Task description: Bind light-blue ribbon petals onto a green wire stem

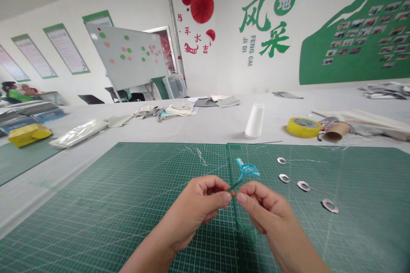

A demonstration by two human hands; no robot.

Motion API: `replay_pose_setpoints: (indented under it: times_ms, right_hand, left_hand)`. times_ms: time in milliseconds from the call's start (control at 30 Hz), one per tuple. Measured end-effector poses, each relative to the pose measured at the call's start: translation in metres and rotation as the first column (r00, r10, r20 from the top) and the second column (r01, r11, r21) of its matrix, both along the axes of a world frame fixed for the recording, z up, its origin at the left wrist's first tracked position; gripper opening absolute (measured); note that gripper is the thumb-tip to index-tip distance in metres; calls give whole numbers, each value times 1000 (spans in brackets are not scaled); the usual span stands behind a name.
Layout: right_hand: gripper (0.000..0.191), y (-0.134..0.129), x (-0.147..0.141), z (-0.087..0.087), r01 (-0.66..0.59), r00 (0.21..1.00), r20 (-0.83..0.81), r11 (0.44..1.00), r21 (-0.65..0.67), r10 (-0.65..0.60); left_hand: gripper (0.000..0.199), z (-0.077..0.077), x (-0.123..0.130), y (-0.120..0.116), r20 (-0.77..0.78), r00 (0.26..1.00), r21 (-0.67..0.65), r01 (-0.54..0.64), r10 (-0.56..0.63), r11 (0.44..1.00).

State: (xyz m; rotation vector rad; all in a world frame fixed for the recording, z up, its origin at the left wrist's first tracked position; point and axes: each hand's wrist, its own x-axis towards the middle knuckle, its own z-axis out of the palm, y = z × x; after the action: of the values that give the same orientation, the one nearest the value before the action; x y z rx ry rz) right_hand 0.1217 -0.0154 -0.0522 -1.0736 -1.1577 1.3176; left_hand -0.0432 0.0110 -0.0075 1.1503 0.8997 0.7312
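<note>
My left hand (201, 202) pinches the dark green stem of a small translucent blue flower-like piece (248, 169), with thumb and forefinger closed on it. The blue loops stand up and lean to the right above my fingers. Close beside it, my right hand (269, 207) also has thumb and forefinger pressed together near the stem's lower end. What lies in that pinch is hidden or too small to make out. Both hands are above the green cutting mat (128, 204), near the seam between two mats.
Several pale rings with thin wire tails, one a white ring (303, 186), lie to the right. Loose white thread (201, 158) trails behind my hands. Farther back are a thread cone (255, 120), yellow tape (303, 127), a cardboard tube (337, 131), fabric pieces (179, 108) and a yellow box (29, 135).
</note>
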Motion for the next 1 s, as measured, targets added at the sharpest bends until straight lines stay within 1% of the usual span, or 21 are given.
replay_pose_setpoints:
  times_ms: [100,400,767,867,1000]
  right_hand:
    - [33,1,1,1,-9,1000,5,1000,-11,9]
    - [34,-1,3,1,-55,997,60,998,-10,56]
    - [32,-1,4,1,-67,991,120,998,6,66]
    - [32,1,4,1,-59,990,125,998,9,57]
    - [28,5,5,1,-56,987,152,998,11,54]
  left_hand:
    - [16,0,0,0,13,1000,-16,-5,5,1000]
    - [13,-1,-2,1,-12,1000,24,1,-1,1000]
    - [12,0,-2,2,-41,999,39,-6,7,999]
    - [12,0,-2,2,-34,999,36,17,-16,999]
    - [9,2,-6,2,-84,992,84,104,-97,991]
